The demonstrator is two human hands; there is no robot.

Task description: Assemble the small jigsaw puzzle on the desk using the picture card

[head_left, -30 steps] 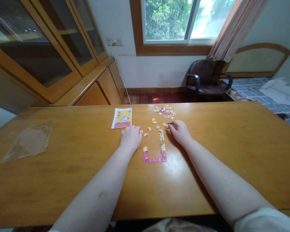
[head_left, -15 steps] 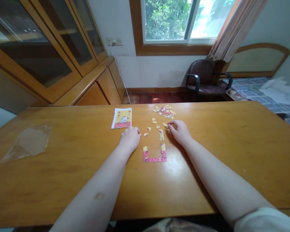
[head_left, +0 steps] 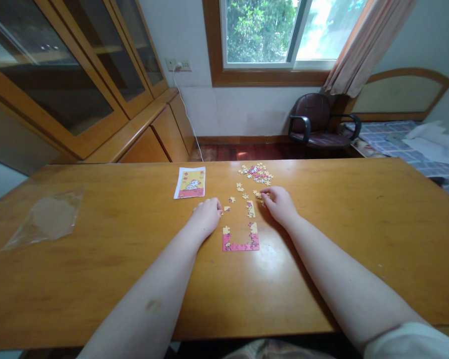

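Note:
My left hand (head_left: 207,217) rests on the table with curled fingers, closed on a small yellow jigsaw piece (head_left: 222,213) that barely shows at the fingertips. Across from it, my right hand (head_left: 280,204) pinches among loose yellow pieces (head_left: 257,193); its thumb and fingers partly hide the piece there. Between and nearer me lies a U-shaped pink and yellow puzzle border (head_left: 241,247), open at the far side. A joined yellow section (head_left: 251,209) lies above its right arm. Several single pieces, one a yellow piece with a dark pattern (head_left: 227,209), are scattered between the hands.
A heap of loose pieces (head_left: 260,173) sits near the table's far edge. The picture card (head_left: 190,183) lies beyond my left hand, and a clear plastic bag (head_left: 47,219) at far left. Behind the table stand a chair (head_left: 312,119), a cabinet (head_left: 134,134) and a bed.
My left hand has shifted slightly right and down, and a bit of yellow piece now shows at its fingertips. My right hand stays almost still at the loose pieces. The whole view moved slightly.

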